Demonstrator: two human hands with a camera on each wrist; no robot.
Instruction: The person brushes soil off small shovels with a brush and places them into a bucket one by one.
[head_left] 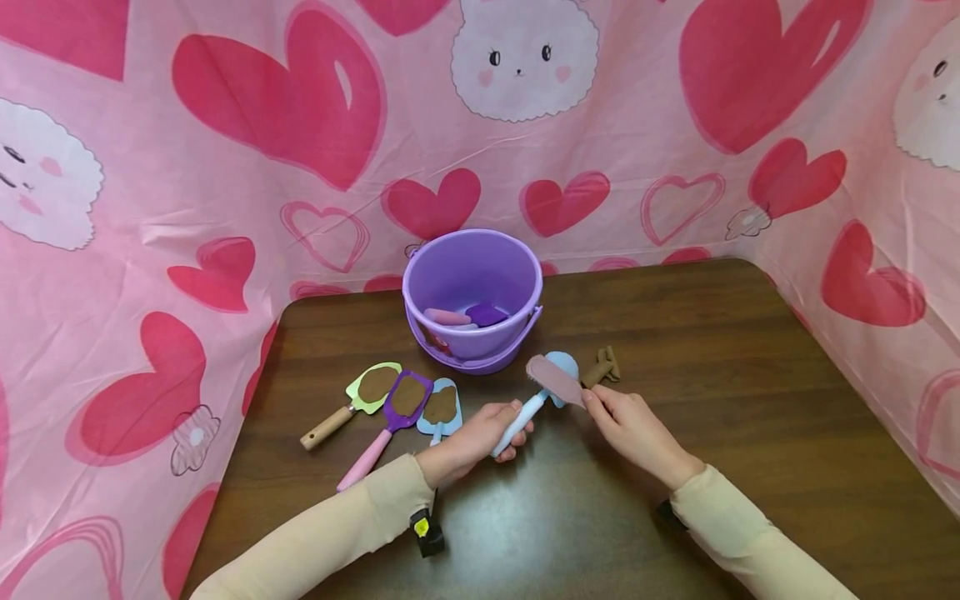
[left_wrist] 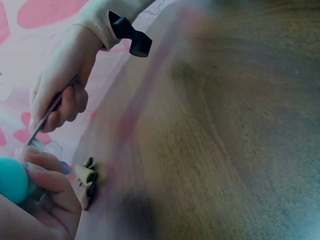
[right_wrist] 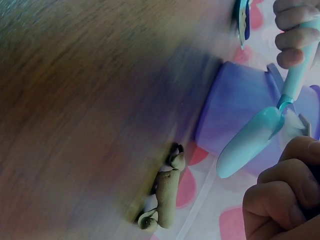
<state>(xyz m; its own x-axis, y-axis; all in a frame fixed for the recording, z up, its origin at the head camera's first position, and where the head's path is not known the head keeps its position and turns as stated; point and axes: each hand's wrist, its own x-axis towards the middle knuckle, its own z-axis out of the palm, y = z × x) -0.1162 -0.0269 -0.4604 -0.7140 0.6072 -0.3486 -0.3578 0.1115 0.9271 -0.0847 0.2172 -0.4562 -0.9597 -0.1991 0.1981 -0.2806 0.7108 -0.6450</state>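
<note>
Tapering, smooth, pale-blue trowel [right_wrist: 261, 130]

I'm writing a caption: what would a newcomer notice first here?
Probably the purple bucket, standing towards the back of the table before a heart-covered pink backdrop. Next, the pale blue trowel in the left hand, in front of the bucket. Then three shovels with brown patches, lying on the left.
</note>
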